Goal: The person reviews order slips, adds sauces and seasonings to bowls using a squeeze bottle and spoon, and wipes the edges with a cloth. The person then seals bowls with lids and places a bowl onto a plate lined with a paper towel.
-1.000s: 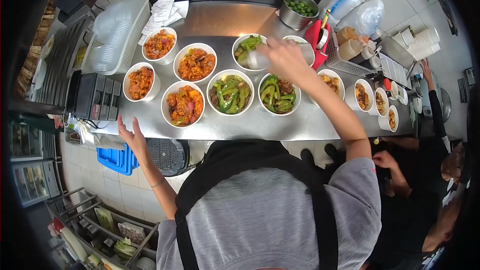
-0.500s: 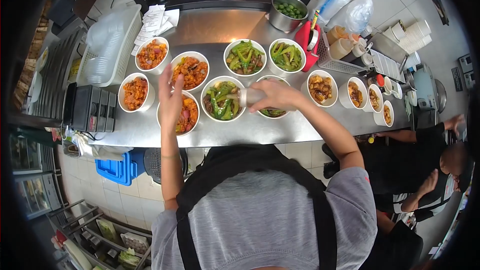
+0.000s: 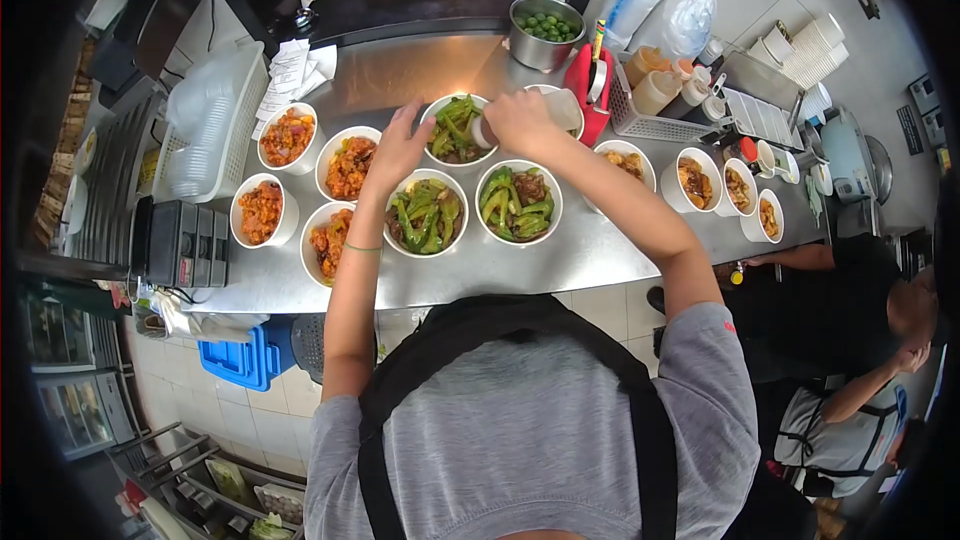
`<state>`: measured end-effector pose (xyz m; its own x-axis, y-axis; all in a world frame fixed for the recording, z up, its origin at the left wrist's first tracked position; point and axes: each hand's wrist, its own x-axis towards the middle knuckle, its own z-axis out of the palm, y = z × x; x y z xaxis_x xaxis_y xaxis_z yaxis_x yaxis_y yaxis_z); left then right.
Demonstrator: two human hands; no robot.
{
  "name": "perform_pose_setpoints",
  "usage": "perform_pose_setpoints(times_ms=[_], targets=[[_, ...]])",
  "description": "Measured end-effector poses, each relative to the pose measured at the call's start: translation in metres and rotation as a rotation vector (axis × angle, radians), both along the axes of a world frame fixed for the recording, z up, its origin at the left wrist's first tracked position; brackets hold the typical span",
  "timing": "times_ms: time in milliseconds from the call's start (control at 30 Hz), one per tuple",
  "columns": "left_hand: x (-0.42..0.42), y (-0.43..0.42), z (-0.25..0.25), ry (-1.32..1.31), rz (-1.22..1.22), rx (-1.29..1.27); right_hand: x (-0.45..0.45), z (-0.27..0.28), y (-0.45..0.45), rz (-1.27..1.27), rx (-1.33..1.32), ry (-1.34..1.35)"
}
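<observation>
My right hand is closed on a whitish shaker, tilted over the right side of the back bowl of green peppers. At that bowl's left side is my left hand, fingers apart and holding nothing. Two more pepper bowls, a left one and a right one, stand nearer the front edge. White bowls of red-orange food stand to the left, one partly behind my left forearm. Another bowl is mostly hidden behind my right hand.
Bowls of brown food stand at the right. Behind are a metal pot of green fruit, a red tape dispenser and a sauce basket. A basket of plastic lids is at left. People are at far right.
My left hand has moved from the red-orange bowls towards the back pepper bowl. My right hand has carried the shaker from the front pepper bowls to the back one.
</observation>
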<state>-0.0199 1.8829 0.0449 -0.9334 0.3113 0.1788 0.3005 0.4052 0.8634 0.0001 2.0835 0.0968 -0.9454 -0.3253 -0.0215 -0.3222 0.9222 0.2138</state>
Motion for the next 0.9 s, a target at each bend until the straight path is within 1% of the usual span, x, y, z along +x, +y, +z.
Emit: perform_pose_setpoints(times_ms=[67, 167, 267, 367, 400, 433, 500, 533, 633, 667, 767, 900], targets=[[0.000, 0.000, -0.003, -0.008, 0.009, 0.009, -0.015, -0.001, 0.003, -0.089, -0.048, 0.049], [0.001, -0.001, -0.008, -0.009, 0.030, 0.020, -0.012, 0.010, 0.028, -0.012, -0.121, -0.299], [0.002, 0.003, -0.004, -0.008, 0.052, 0.003, -0.017, -0.016, 0.053, 0.001, -0.475, -0.589], [0.008, 0.011, 0.000, 0.022, 0.034, 0.027, -0.012, -0.041, 0.080, -0.167, -0.975, -0.534], [0.013, 0.012, 0.004, 0.035, 0.024, 0.037, -0.016, -0.050, 0.092, -0.206, -0.983, -0.465], [0.020, 0.014, 0.010, 0.048, 0.016, 0.047, -0.010, -0.043, 0.102, -0.217, -0.883, -0.379], [0.039, 0.017, 0.027, -0.012, 0.007, 0.086, 0.006, -0.008, 0.112, -0.234, -0.684, -0.212], [0.047, 0.018, 0.032, -0.041, 0.005, 0.104, 0.015, 0.011, 0.111, -0.365, -0.493, -0.165], [0.062, 0.018, 0.032, -0.001, -0.030, 0.083, 0.015, 0.010, 0.124, -0.392, -0.056, -0.109], [0.067, 0.021, 0.036, -0.037, -0.047, 0.084, 0.016, 0.011, 0.123, -0.356, 0.012, -0.149], [0.074, 0.029, 0.035, 0.029, -0.084, 0.027, 0.016, 0.017, 0.108, -0.274, 0.075, -0.294], [0.085, 0.036, 0.048, -0.117, -0.076, 0.054, 0.002, 0.003, 0.122, -0.385, -0.042, -0.118]])
